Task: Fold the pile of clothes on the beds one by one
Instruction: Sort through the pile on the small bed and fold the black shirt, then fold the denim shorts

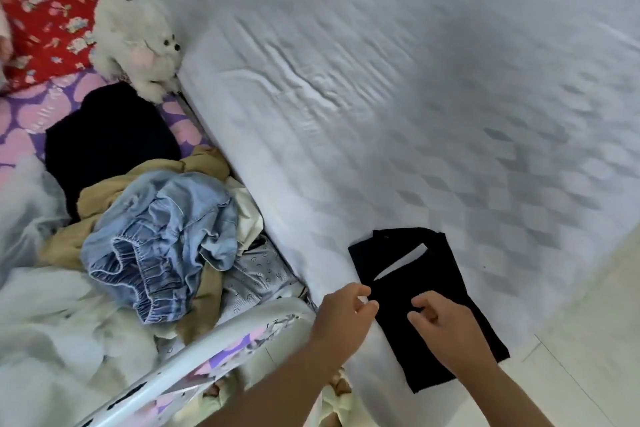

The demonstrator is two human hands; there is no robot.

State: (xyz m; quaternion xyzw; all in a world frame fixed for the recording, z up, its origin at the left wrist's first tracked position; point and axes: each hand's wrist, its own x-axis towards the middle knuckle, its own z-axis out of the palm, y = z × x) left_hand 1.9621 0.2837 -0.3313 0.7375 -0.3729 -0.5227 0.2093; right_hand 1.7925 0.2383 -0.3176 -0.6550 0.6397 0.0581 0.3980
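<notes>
Left hand (341,314): ours, fingers curled, thumb and forefinger pinched at the near-left edge of the black garment (429,305); whether cloth is truly caught between them we cannot tell.
Right hand (446,326): ours, lying on the black garment just right of the left hand, fingers (420,317) bent and loose, nothing grasped.
Black garment: folded flat under both our hands, at the near corner of the white mattress (381,80); a pale slit shows in its far half, beyond our fingertips.
Clothes pile (156,236): well left of our left hand, on the adjoining bed; unfolded.
Blue denim piece (162,239): top of the pile, elastic waist showing.
Tan garment (104,198): beneath and around the denim.
Dark garment (110,142): beyond the pile, away from our hands.
White plush dog (138,42): far left and away from our hands, against the mattress edge.
Purple heart-print sheet (20,114): under the pile.
White bed rail (194,360): just left of our left forearm.
</notes>
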